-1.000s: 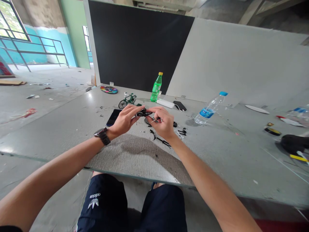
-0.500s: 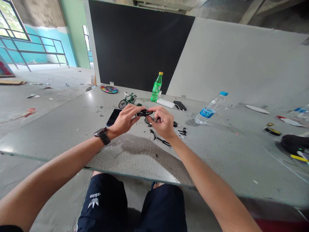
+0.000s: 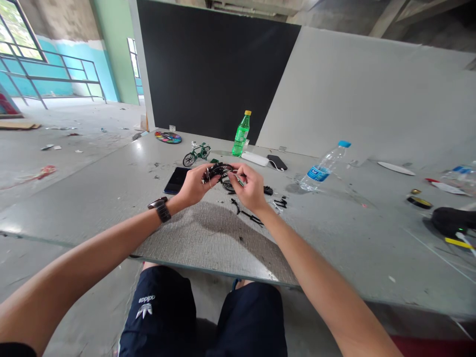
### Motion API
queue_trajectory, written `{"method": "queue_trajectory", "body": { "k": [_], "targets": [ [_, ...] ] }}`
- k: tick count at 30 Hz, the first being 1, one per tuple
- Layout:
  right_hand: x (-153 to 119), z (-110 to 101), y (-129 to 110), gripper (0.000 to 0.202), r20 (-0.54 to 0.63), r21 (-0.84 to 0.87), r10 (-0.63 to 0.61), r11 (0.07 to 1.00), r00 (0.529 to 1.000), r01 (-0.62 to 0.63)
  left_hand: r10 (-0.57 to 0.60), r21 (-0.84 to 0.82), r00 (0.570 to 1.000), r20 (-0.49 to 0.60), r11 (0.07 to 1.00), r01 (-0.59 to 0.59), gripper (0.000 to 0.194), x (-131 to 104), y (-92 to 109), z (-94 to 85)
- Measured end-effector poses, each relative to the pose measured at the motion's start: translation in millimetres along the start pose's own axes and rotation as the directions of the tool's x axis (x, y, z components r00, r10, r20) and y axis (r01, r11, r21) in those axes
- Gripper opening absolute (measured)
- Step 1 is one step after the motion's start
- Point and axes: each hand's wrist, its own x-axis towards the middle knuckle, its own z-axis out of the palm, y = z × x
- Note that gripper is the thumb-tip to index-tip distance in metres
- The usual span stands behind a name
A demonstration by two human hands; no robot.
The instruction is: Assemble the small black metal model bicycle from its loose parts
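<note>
Clearly, both hands are busy in mid-air just above the bench point(image 3: 208, 233). The left hand point(image 3: 193, 186) is closed on a black model piece with a spoked wheel point(image 3: 222, 168), gripping it between thumb and fingers. The right hand point(image 3: 251, 188) meets it from the other side, its fingertips pinched round a slender tool point(image 3: 240, 176) (too small to tell what kind).

Below and between the hands, a loose spoked wheel point(image 3: 228, 185) lies on the bench, partly hidden. Nearer the person than the right hand are thin black parts point(image 3: 251, 217); a few small black pieces point(image 3: 281, 202) lie to its right. Just beside the left hand, on its outer side, is a dark phone point(image 3: 176, 180), and beyond that hand a green model bicycle point(image 3: 198, 153) stands upright, with a paint palette point(image 3: 168, 138) farther off.

Past the right hand are a green bottle point(image 3: 241, 135), a white block point(image 3: 255, 159) and a black device point(image 3: 277, 162). A clear bottle point(image 3: 318, 173) with a blue cap stands well to its right.
</note>
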Motion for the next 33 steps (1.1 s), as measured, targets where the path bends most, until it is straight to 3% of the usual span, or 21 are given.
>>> {"method": "queue_trajectory", "body": {
  "k": [5, 12, 18, 23, 25, 29, 33],
  "targets": [
    [-3, 12, 17, 0.046, -0.026, 0.156, 0.166, 0.975, 0.986, -0.160, -0.242, -0.232, 0.965, 0.099, 0.938, 0.258, 0.020, 1, 0, 6.8],
    [-6, 23, 20, 0.042, 0.006, 0.262, 0.297, 0.921, 0.955, -0.288, -0.301, -0.383, 0.947, 0.114, 0.866, 0.322, 0.024, -2, -7, 13.4],
    [-7, 23, 17, 0.034, -0.006, 0.222, 0.285, 0.935, 0.958, -0.277, -0.422, -0.671, 0.856, 0.298, 0.545, 0.502, 0.025, -7, -5, 18.6],
    [-5, 16, 18, 0.041, 0.065, 0.219, 0.295, 0.928, 0.953, -0.302, -0.504, -0.700, 0.802, 0.322, 0.443, 0.560, 0.019, -5, 2, 17.6],
    [-3, 10, 22, 0.040, 0.083, 0.115, 0.316, 0.939, 0.945, -0.324, -0.540, -0.699, 0.782, 0.311, 0.427, 0.573, 0.016, -4, 2, 17.4],
    [0, -2, 38, 0.038, 0.151, -0.256, 0.398, 0.900, 0.905, -0.353, -0.579, -0.678, 0.761, 0.293, 0.436, 0.592, 0.017, -4, 2, 17.4],
    [-3, -4, 51, 0.035, 0.326, -0.496, 0.381, 0.848, 0.865, -0.187, -0.602, -0.650, 0.751, 0.269, 0.462, 0.603, 0.017, -4, 1, 17.8]
  ]
}}
